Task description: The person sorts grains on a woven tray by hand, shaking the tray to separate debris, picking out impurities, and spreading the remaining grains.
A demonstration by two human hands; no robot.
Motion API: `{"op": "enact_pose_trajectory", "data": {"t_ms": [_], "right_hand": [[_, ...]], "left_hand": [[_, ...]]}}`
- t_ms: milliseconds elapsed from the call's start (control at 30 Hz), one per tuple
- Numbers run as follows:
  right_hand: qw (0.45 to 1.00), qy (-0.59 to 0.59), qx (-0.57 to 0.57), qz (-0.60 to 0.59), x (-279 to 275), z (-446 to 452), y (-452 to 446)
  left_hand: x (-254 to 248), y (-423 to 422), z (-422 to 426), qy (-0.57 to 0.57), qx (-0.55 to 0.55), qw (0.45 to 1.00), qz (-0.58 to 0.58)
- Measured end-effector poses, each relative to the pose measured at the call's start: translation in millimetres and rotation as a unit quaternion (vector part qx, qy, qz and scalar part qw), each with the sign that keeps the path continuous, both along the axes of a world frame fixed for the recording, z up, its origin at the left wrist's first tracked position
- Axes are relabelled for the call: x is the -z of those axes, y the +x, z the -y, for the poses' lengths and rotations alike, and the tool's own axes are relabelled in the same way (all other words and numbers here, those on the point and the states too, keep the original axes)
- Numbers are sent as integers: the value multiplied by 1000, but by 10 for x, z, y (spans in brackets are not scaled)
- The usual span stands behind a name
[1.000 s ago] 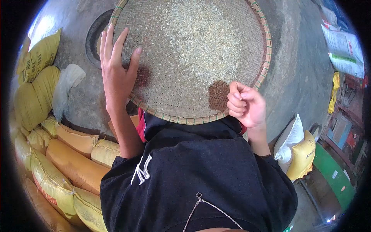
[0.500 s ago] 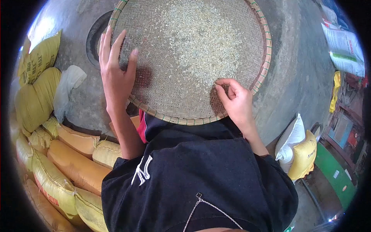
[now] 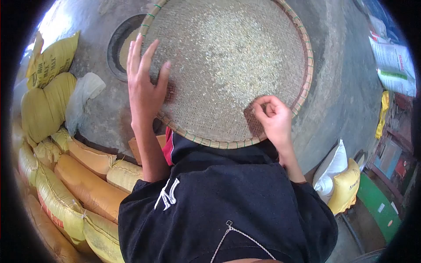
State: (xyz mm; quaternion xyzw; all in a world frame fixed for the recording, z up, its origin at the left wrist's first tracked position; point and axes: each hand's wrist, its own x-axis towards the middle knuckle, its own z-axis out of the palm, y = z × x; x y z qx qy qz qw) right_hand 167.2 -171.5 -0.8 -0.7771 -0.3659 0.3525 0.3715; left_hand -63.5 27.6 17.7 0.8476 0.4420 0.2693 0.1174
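Observation:
A round woven bamboo winnowing tray (image 3: 188,105) with a green-stitched rim lies over my lap, its far edge cut off by the frame. Pale grains (image 3: 245,52) are spread over its middle and far side, thinning out toward the left. My left hand (image 3: 147,90) rests at the tray's left rim, fingers stretched and apart, holding nothing. Over the near right part of the tray, my right hand (image 3: 277,120) has thumb and forefinger pinched together, just at the edge of the grains. Whatever lies between those fingertips is too small to make out.
A dark round basin (image 3: 115,55) with pale contents stands on the concrete floor, partly behind the tray. Filled yellow and orange sacks (image 3: 90,179) lie at the left. More sacks (image 3: 344,186) stand at the right, near a green panel (image 3: 379,208).
The whole view has shifted slightly, so tray, hands and sacks sit a little farther right and lower. My right hand keeps its pinch; my left fingers stay spread.

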Motion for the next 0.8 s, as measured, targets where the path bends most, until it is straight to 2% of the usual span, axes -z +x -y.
{"op": "enact_pose_trajectory", "data": {"t_ms": [33, 67, 100, 133, 167, 200, 267, 300, 367, 400, 433, 533, 600, 667, 700, 733, 767, 800], "right_hand": [[994, 16, 21, -108, 54, 1, 51], [964, 34, 73, -254, -89, -67, 50], [964, 42, 60, -257, -109, -78, 126], [864, 69, 86, -491, -131, -88, 263], [708, 84, 104, -694, -147, -127, 349], [707, 88, 86, -696, -139, -189, 367], [596, 82, 100, -792, -142, -297, 342], [598, 87, 93, -791, -173, -367, 326], [617, 62, 49, -783, -262, -577, 282], [652, 42, 45, -756, -346, -722, 267], [652, 46, 33, -756, -430, -872, 249], [767, 36, -24, -640, -682, -1539, 52], [819, 96, -75, -561, -943, -2094, -361], [854, 180, -76, -482, -965, -2666, -916], [862, 227, -71, -448, -883, -2968, -1202], [922, 331, -84, -183, -572, -3342, -1486], [944, 300, -107, -87, -477, -3558, -1730], [964, 203, -159, -69, -260, -3843, -1967]], "left_hand": [[9, -8, -9, 8, -6, 1000, 0], [23, -17, -16, -6, -6, 1000, 25], [33, -17, -26, -17, -7, 999, 50], [25, -16, -35, -10, -11, 998, 60], [29, -19, -35, 5, -21, 998, 59], [35, -23, -32, -16, -38, 995, 89], [-16, -15, -11, -34, -66, 990, 119], [3, -38, -6, -26, -64, 990, 123], [114, -89, 10, -74, -84, 972, 207], [127, -91, 40, -78, -85, 968, 224], [150, -96, 83, -66, -88, 968, 226], [220, -127, 159, -101, -85, 953, 273], [238, -114, 228, -104, -102, 945, 293], [226, -109, 277, -193, -86, 895, 393], [235, -130, 292, -188, -87, 895, 395], [252, -137, 307, -197, -97, 897, 385], [268, -137, 320, -207, -107, 898, 374], [263, -141, 333, -208, -108, 894, 383]]}}
